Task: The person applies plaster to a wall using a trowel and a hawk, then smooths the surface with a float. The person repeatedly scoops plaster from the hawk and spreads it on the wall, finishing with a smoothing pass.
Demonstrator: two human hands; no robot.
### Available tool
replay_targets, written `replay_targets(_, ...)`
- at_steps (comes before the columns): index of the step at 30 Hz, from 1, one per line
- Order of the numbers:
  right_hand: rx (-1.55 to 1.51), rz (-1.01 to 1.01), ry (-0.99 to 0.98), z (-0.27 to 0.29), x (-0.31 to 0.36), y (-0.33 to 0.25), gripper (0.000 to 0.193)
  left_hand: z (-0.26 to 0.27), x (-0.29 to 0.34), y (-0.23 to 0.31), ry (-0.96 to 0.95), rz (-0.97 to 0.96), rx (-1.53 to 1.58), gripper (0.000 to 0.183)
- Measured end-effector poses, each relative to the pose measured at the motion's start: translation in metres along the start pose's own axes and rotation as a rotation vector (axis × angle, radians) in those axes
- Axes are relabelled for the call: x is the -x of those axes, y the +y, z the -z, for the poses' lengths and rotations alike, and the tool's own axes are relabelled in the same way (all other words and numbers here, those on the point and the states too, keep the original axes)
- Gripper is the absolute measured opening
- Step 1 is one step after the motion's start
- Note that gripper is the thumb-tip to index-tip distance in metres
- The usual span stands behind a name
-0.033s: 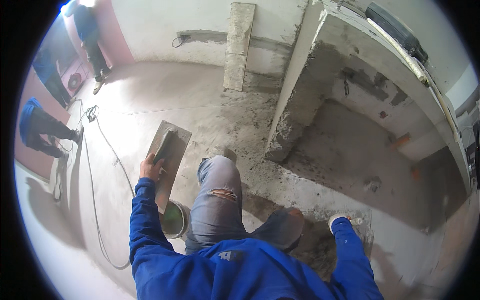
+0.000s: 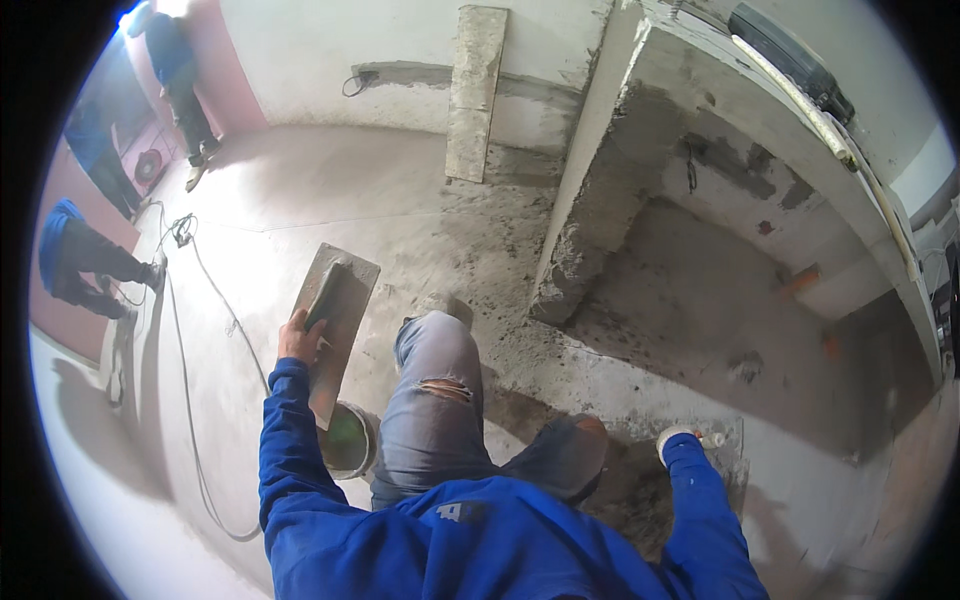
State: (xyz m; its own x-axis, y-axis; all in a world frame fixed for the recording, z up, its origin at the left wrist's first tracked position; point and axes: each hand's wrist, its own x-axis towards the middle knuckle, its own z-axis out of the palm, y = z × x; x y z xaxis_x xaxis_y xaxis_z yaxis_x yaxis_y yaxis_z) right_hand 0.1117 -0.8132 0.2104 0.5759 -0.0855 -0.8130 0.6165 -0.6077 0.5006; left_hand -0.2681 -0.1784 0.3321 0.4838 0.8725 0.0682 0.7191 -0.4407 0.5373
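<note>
The left hand (image 2: 298,338) has its fingers curled snugly round the grip of a trowel (image 2: 347,318), whose blade runs beyond them and to their right. Nearer the body from those fingers sits a bucket (image 2: 371,448); a cord (image 2: 188,400) trails to their left. The right hand (image 2: 676,438) is beside a pale stub (image 2: 713,441), but I cannot tell how its fingers are set. The blue top (image 2: 530,545) bears a pale mark (image 2: 450,511) (too small to read).
</note>
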Motion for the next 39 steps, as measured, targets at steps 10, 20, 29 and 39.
replay_targets(10, 0.000, -0.017, 0.043, 0.017, 0.007, -0.004, 0.034, 0.004, -0.023, -0.008, 0.104, -0.118, 0.017, 0.034)
replay_targets(20, 0.060, -0.063, -0.036, -0.007, 0.034, -0.002, 0.032, 0.066, -0.059, 0.155, -0.261, -0.792, -0.075, 0.030)
replay_targets(29, -0.975, -0.087, -0.011, -0.120, 0.134, 0.047, 0.039, -0.102, 0.055, 0.356, -0.796, -1.363, 0.235, 0.039)
replay_targets(39, -2.914, 0.282, 0.276, -0.190, 0.273, -0.001, 0.051, -0.244, 0.352, 0.521, -1.108, -1.558, 0.309, 0.039)
